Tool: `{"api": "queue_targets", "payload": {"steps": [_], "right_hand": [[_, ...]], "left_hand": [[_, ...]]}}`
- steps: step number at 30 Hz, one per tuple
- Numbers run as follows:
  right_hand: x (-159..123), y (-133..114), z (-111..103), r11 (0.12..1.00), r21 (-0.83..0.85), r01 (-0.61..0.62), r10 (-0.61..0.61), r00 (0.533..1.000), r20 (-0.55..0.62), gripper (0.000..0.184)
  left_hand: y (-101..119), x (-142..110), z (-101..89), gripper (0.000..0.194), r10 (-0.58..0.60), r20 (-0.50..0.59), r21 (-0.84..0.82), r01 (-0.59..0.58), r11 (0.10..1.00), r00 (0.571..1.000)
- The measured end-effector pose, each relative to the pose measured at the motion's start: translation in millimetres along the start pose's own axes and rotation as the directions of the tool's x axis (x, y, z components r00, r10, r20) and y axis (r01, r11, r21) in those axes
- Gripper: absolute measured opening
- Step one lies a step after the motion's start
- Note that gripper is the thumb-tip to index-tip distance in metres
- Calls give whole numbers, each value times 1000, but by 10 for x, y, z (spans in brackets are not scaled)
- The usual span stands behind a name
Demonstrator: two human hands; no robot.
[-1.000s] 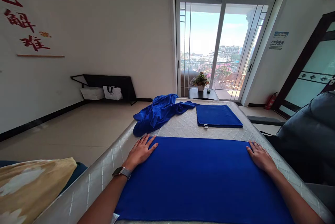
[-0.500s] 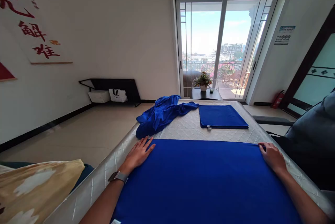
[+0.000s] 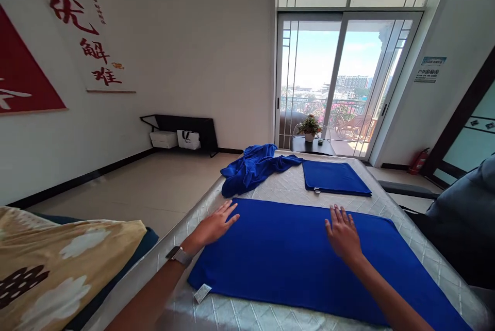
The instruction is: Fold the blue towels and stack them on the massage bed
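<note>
On mattress (image 3: 232, 315), blue cloth (image 3: 278, 253) w/ tag (image 3: 202, 293) (illegible), L hand (image 3: 215, 223) & R hand (image 3: 343, 234) spread

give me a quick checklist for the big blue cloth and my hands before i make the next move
1. Large rectangular blue cloth smooth: ok, it looks flat on the white quilted mattress.
2. White printed label tucked under: not ok, it sticks out at the near left corner.
3. Left hand free: ok, fingers spread by the far left corner, holding nothing.
4. Right hand pressing on the cloth: cannot tell, it is open above it and contact is unclear.
5. Folded blue cloth apart from the large one: ok, mattress shows between them.
6. Crumpled blue cloth folded: not ok, it lies in a loose heap.
</note>
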State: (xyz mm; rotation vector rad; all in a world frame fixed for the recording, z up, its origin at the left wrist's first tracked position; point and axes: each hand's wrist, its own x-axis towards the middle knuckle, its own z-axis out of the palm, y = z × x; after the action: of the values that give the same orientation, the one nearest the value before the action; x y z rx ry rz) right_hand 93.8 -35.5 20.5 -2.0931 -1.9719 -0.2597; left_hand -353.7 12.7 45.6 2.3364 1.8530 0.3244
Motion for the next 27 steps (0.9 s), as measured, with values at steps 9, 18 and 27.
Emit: {"api": "queue_targets", "payload": {"steps": [9, 18, 27], "right_hand": [[-715, -1872, -137, 861, 445, 245, -394, 875, 281, 78], [-835, -832, -25, 954, 274, 124, -215, 919, 331, 77], [-1421, 1701, 545, 1000, 19, -12, 9, 989, 150, 62]], "left_hand": [[174, -1073, 512, 65, 58, -46, 59, -55, 997, 997], [90, -1031, 516, 62, 32, -49, 43, -30, 999, 998], [13, -1004, 492, 61, 76, -34, 73, -73, 995, 997]]}}
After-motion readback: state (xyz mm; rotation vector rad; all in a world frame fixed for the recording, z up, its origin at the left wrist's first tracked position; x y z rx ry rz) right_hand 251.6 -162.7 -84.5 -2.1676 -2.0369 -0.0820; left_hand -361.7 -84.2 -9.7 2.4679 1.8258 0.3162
